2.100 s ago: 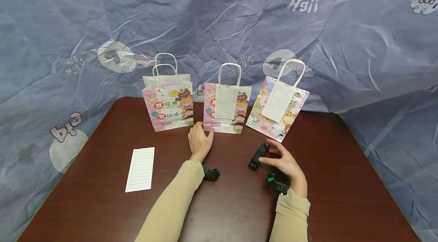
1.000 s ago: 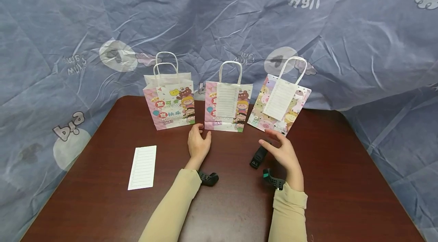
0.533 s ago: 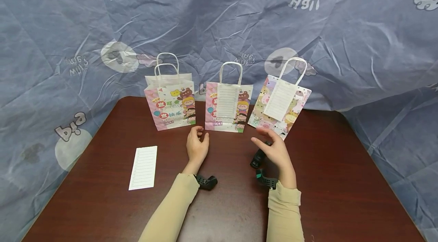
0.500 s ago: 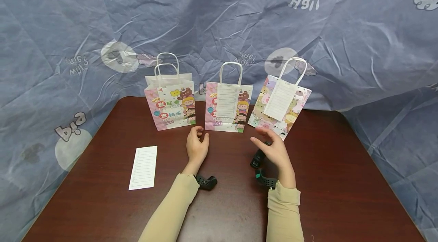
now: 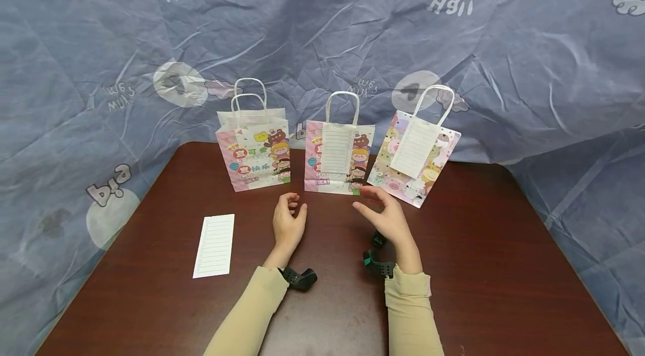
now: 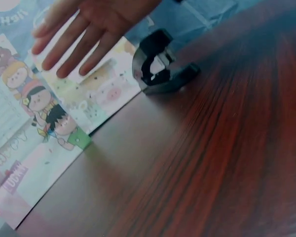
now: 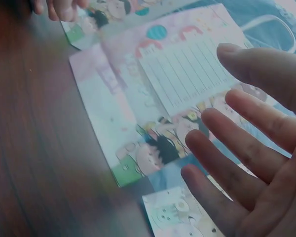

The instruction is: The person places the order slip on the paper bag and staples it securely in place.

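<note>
Both hands are free of objects. My left hand [image 5: 289,224] is loosely curled over the table, in front of the gap between the left bag [image 5: 254,168] and the middle bag [image 5: 312,174]. My right hand [image 5: 393,221] hovers with fingers spread before the middle bag and the right bag [image 5: 433,171]; the right wrist view shows its bare palm and fingers [image 7: 237,148]. A black stapler [image 6: 140,69] with a metal part inside stands on the table beneath the right hand, mostly hidden by it in the head view. Lined paper slips [image 5: 336,149] lie on the fronts of the middle and right bags.
A loose lined paper slip [image 5: 214,245] lies flat at the left of the brown table [image 5: 126,300]. All three cartoon bags have white handles and stand along the back edge. A blue printed cloth [image 5: 302,37] hangs behind them. Each wrist wears a black strap.
My right hand has let go of the stapler, lifted and moved left over it. My left hand has drawn back from the middle bag's lower corner. The bags stay put.
</note>
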Action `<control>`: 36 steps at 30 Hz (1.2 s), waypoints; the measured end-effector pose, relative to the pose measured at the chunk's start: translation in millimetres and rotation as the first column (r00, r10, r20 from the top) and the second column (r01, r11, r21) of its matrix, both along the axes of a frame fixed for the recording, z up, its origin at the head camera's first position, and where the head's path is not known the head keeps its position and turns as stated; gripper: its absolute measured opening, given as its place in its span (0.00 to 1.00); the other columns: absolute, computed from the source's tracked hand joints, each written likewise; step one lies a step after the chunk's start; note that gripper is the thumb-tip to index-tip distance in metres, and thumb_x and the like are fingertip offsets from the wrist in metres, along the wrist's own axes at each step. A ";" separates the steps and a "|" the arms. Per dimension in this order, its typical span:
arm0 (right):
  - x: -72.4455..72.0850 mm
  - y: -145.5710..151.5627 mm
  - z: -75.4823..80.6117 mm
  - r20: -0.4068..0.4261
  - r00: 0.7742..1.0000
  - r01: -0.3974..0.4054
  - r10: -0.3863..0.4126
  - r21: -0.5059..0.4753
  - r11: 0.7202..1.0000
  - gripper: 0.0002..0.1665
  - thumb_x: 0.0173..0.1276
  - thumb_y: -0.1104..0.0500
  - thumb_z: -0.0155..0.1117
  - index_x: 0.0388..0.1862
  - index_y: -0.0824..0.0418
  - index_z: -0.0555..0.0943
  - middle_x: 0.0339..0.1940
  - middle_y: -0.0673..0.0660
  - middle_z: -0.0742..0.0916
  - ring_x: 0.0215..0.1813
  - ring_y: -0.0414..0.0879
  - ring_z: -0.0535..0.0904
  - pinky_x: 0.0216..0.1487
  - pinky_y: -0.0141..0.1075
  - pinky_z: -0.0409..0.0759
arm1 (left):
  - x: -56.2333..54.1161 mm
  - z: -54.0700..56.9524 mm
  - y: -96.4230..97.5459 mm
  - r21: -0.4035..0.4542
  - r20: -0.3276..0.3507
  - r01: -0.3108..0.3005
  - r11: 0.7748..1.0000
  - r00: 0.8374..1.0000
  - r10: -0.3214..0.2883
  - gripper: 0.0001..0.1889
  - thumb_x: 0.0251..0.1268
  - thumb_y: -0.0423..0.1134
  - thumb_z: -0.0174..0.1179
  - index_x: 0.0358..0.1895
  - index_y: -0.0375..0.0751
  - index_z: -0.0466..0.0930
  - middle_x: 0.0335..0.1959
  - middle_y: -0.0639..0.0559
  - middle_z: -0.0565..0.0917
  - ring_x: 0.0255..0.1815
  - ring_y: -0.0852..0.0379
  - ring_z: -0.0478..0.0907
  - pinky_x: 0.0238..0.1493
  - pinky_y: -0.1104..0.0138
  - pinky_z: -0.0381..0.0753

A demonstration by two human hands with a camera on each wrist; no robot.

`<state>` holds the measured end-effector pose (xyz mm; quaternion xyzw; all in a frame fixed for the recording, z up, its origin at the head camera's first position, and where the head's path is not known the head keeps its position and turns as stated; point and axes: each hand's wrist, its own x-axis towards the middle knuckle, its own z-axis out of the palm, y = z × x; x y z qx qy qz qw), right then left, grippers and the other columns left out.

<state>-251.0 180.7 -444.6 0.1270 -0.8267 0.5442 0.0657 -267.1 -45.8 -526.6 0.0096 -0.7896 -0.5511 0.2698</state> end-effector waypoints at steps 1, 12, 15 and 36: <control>-0.2 -2.1 0.1 0.002 1.000 -0.007 0.007 -0.005 1.000 0.28 0.60 0.55 0.69 0.58 0.64 0.75 0.56 0.62 0.80 0.59 0.55 0.74 0.59 0.53 0.69 | 1.8 -0.4 -0.8 0.004 -0.001 0.004 1.000 1.000 -0.004 0.15 0.56 0.32 0.63 0.47 0.36 0.72 0.42 0.45 0.81 0.41 0.48 0.76 0.41 0.57 0.75; 8.3 -27.3 12.7 -0.012 0.999 -0.048 0.047 -0.090 0.995 0.28 0.61 0.64 0.67 0.59 0.70 0.71 0.56 0.71 0.77 0.58 0.63 0.73 0.58 0.52 0.70 | 29.3 5.9 -9.1 0.046 0.001 0.027 0.999 1.000 -0.027 0.16 0.57 0.33 0.63 0.48 0.37 0.72 0.45 0.46 0.81 0.43 0.50 0.76 0.40 0.59 0.75; 11.8 -35.4 15.9 -0.032 0.998 -0.061 0.058 -0.109 0.992 0.28 0.61 0.67 0.66 0.59 0.73 0.70 0.55 0.72 0.77 0.57 0.65 0.73 0.57 0.53 0.71 | 35.7 6.6 -10.9 0.034 -0.015 0.028 0.999 1.000 -0.027 0.16 0.56 0.32 0.63 0.48 0.38 0.73 0.44 0.46 0.81 0.43 0.50 0.77 0.39 0.59 0.75; 7.0 -64.9 -12.2 0.044 0.995 -0.074 0.087 -0.241 0.968 0.28 0.62 0.67 0.65 0.60 0.73 0.69 0.55 0.71 0.77 0.56 0.64 0.74 0.57 0.53 0.71 | 72.2 5.7 -47.8 -0.061 -0.099 0.020 0.998 0.995 -0.026 0.16 0.55 0.31 0.65 0.47 0.38 0.74 0.44 0.50 0.81 0.42 0.52 0.77 0.38 0.60 0.75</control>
